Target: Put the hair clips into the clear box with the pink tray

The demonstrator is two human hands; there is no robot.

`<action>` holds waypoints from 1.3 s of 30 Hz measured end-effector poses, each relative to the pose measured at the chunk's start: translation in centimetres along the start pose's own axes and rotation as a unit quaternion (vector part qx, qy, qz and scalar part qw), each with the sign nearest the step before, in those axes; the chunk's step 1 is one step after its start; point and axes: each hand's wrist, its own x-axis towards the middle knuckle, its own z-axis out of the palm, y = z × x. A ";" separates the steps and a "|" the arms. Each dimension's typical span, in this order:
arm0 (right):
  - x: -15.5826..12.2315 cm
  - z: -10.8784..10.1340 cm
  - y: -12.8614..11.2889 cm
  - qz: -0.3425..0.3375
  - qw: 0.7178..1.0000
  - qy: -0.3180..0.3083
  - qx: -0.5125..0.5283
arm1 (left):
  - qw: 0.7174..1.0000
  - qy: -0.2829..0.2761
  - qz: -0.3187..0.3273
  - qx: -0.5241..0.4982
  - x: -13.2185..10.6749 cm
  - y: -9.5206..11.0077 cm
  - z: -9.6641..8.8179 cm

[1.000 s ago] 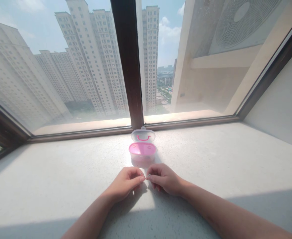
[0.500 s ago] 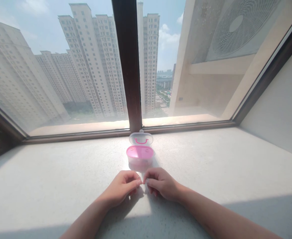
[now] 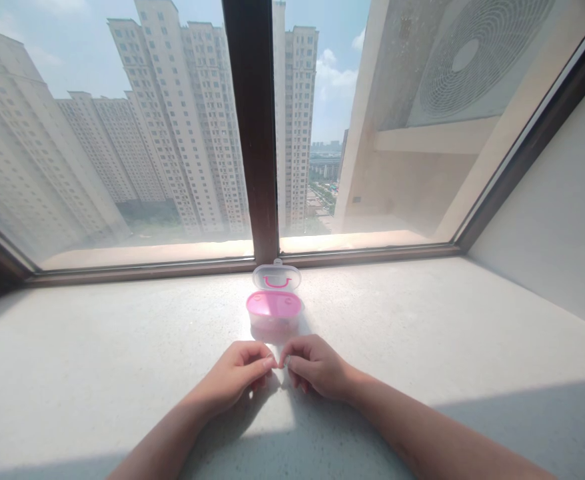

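Observation:
My left hand (image 3: 245, 372) and my right hand (image 3: 315, 367) meet fingertip to fingertip over the pale sill. Each one is closed in a pinch, thumb against forefinger. Whatever lies between the fingertips, if anything, is too small to make out. Just beyond them stands a small oval plastic box (image 3: 274, 321) with a clear body and a pink inner tray or cover (image 3: 274, 304). Its clear lid (image 3: 276, 272), with a pink handle, is raised at the back, toward the window. Neither hand touches the box.
The speckled white sill (image 3: 122, 347) stretches to both sides, partly in sunlight and partly in shadow. Behind the box runs a dark window frame (image 3: 260, 133) with glass panes. A white wall (image 3: 547, 213) bounds the right side.
The whole view has shifted slightly, so hands and box appear a little further left. The hands keep the same pinched pose, and the box stays put on the sill.

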 end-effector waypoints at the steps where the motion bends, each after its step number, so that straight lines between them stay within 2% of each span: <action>1: 0.0 0.0 0.0 0.001 1.000 0.001 -0.002 | 1.000 -0.001 0.000 -0.003 0.0 0.0 0.0; 19: 0.0 -0.2 0.1 0.009 1.000 0.003 -0.025 | 0.998 -0.009 -0.007 -0.064 -0.2 0.2 -0.1; 28: -0.2 -0.2 0.3 -0.007 0.999 -0.013 -0.039 | 0.997 0.003 -0.018 -0.081 -0.2 0.7 0.2; 39: -0.2 -0.1 0.1 -0.033 0.998 -0.034 -0.045 | 0.997 0.004 -0.016 -0.072 -0.1 0.3 0.0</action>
